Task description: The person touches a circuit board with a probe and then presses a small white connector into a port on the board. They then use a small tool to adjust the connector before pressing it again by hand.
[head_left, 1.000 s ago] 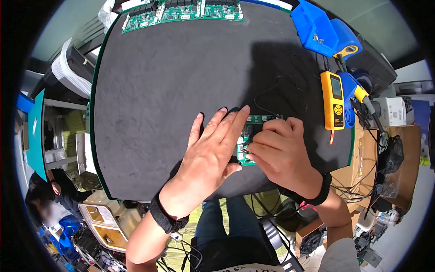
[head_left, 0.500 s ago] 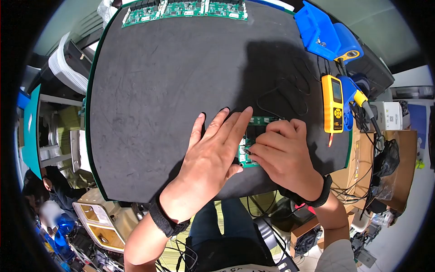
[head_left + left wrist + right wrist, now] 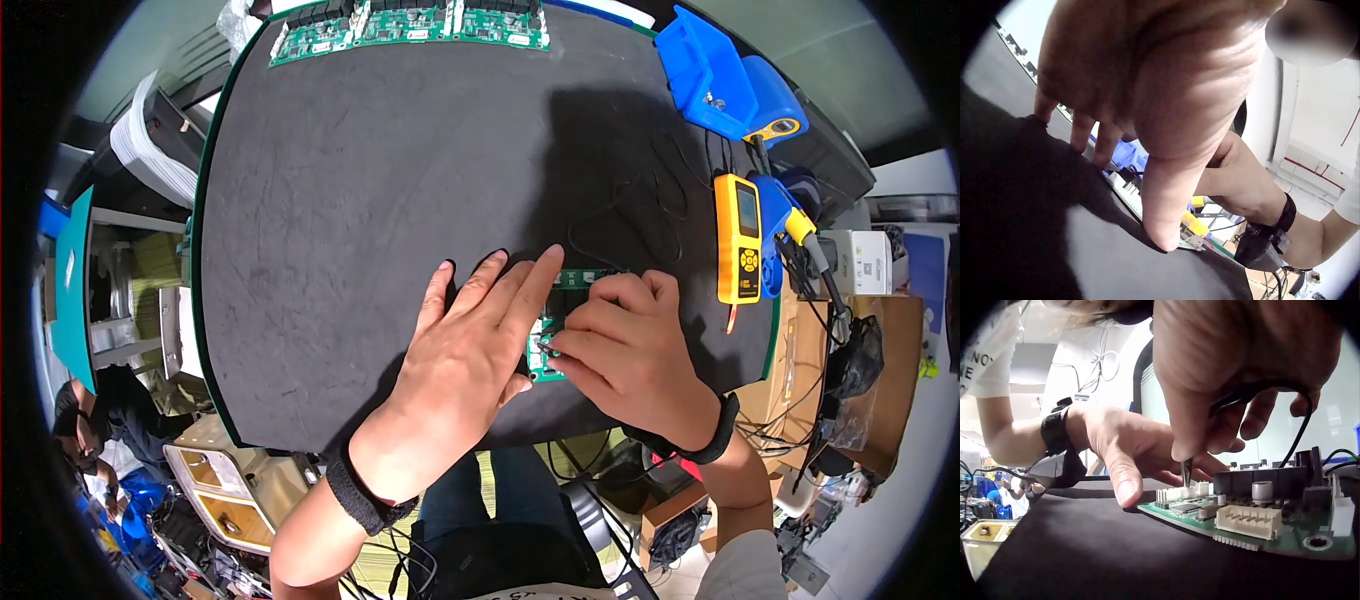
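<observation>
A green circuit board with white connectors and black blocks lies flat on the dark mat under my hands. My right hand pinches a slim metal-tipped probe with a black cable running from it. In the right wrist view the probe points steeply down, its tip right at the white connectors on the far side of the board. My left hand rests with straight, spread fingers at the board's left side. Its thumb reaches the board's edge in the left wrist view.
More green circuit boards stand in a row at the mat's far edge. On the right lie a yellow handheld meter, a blue bin with small parts, and a blue-and-yellow tool in its holder. A thin black cable loops over the mat.
The head view has shifted slightly. Both hands keep nearly the same pose at the board, the right still pinching the probe with small fingertip movement.
</observation>
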Motion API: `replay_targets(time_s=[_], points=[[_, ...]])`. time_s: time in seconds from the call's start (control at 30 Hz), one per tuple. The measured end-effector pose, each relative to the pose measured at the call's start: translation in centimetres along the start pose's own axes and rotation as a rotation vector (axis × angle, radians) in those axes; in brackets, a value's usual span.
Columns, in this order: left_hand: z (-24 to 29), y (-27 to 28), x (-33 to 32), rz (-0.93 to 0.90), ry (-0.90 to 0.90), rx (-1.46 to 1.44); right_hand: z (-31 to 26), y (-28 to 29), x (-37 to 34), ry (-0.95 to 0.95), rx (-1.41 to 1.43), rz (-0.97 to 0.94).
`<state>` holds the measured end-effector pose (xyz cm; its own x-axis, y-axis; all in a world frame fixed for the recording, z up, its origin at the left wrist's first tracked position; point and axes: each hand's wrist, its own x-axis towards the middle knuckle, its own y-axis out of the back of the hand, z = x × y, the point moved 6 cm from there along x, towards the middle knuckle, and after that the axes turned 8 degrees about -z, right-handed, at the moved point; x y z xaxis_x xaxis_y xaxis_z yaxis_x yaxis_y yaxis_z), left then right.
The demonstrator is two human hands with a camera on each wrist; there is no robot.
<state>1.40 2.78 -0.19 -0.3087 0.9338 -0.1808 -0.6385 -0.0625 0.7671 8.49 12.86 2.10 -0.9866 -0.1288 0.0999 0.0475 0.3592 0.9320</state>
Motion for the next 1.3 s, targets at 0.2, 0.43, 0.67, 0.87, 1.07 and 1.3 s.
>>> replay_targets(time_s=[0.2, 0.43, 0.67, 0.87, 1.07, 1.3], points=[[0.31, 0.3, 0.26, 0.0, -0.008, 0.068, 0.09, 0.02, 0.13, 0.001, 0.014, -0.013], [0.58, 0.54, 0.46, -0.028, -0.007, 0.094, 0.0, 0.0, 0.33, 0.045, 0.006, 0.016], [0.52, 0.59, 0.57, -0.033, 0.001, 0.096, -0.08, 0.06, 0.43, 0.05, 0.004, 0.009], [0.51, 0.57, 0.58, -0.029, 0.001, 0.094, -0.08, 0.08, 0.43, 0.055, 0.013, 0.014], [0.51, 0.52, 0.59, -0.026, 0.026, 0.098, -0.13, -0.06, 0.42, 0.065, -0.004, 0.014], [0.43, 0.41, 0.54, -0.015, 0.021, 0.098, -0.16, 0.0, 0.07, 0.055, -0.018, 0.032]])
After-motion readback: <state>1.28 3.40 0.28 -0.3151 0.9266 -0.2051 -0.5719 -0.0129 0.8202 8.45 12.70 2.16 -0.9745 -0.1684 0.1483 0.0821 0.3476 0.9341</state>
